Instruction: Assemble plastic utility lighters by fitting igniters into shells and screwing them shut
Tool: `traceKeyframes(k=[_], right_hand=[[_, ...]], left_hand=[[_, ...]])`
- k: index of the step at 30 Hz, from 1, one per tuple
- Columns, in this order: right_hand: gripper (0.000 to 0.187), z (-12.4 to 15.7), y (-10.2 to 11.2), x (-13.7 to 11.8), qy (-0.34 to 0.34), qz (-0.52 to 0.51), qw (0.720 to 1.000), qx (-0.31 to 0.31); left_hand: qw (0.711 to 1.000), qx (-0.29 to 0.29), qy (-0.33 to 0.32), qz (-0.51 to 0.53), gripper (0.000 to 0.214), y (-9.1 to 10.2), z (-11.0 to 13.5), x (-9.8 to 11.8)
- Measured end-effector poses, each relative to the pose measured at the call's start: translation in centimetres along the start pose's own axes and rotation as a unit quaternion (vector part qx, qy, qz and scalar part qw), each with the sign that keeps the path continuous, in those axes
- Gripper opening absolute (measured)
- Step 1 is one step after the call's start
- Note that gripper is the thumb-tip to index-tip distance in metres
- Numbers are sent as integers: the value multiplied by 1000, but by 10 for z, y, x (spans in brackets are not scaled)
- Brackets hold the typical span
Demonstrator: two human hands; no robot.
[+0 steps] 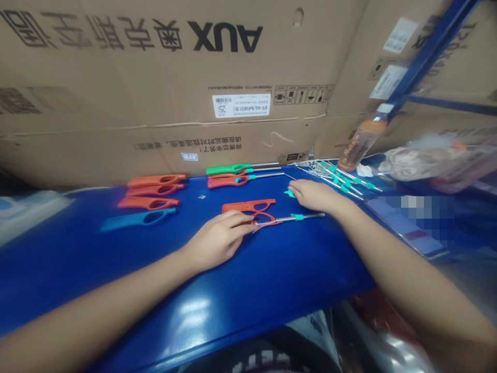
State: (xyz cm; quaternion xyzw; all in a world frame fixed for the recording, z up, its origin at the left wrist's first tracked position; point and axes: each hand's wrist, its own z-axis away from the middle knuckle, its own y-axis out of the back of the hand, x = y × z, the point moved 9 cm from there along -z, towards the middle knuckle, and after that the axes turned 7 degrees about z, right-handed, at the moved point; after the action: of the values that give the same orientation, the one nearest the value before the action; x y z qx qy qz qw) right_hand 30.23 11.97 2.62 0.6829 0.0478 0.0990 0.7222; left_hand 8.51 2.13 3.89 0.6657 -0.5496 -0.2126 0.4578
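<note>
My left hand [217, 241] is closed with its fingertips on an open orange lighter handle [267, 217] lying on the blue table. From that handle a metal lighter tube [310, 215] with a teal trigger piece [297, 217] points right. Just behind lies another orange handle shell [248, 205], partly covered by my fingers. My right hand [314, 196] pinches a teal piece [289, 193], and a thin wire or rod shows by its fingertips; the rest is hidden in the hand. Behind the right hand lies a pile of metal tubes with teal pieces [341, 178].
Several orange handles [151, 203] and a blue handle [135, 219] lie at left. Lighters with tubes, one green [227, 169], lie along the back. A large carton [155, 103] walls the table's far side. A drink bottle [363, 142] and a phone [404, 225] are at right.
</note>
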Motion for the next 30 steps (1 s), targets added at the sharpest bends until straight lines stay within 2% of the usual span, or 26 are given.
traceKeyframes(k=[3,7,14,19,23,25,27,28,30], right_hand=[[31,1,5,4,-22,2,1000,17],[31,4,21,16,-48,20,996,77],[37,2,11,58,-131,20,991,30],[26,-4,2,76,-157,0,988,-5],[30,0,4,85,-193,19,981,2],[33,3,13,83,-204,43,977,40],[30,4,25,71,-170,42,980,99],[27,3,27,61,-129,17,985,109],[29,1,21,35,-20,-63,995,71]], left_hand=[[1000,1,2,3,32,1,-1,0],[1000,2,1,5,33,1,0,0],[1000,1,6,7,32,1,-1,0],[1000,-5,11,-1,31,1,-1,0],[1000,-7,14,3,33,0,-1,-1],[1000,-8,16,3,34,0,-1,-2],[1000,-4,15,4,34,0,0,-2],[1000,-3,13,6,33,0,0,-1],[1000,-1,9,4,32,1,-1,0]])
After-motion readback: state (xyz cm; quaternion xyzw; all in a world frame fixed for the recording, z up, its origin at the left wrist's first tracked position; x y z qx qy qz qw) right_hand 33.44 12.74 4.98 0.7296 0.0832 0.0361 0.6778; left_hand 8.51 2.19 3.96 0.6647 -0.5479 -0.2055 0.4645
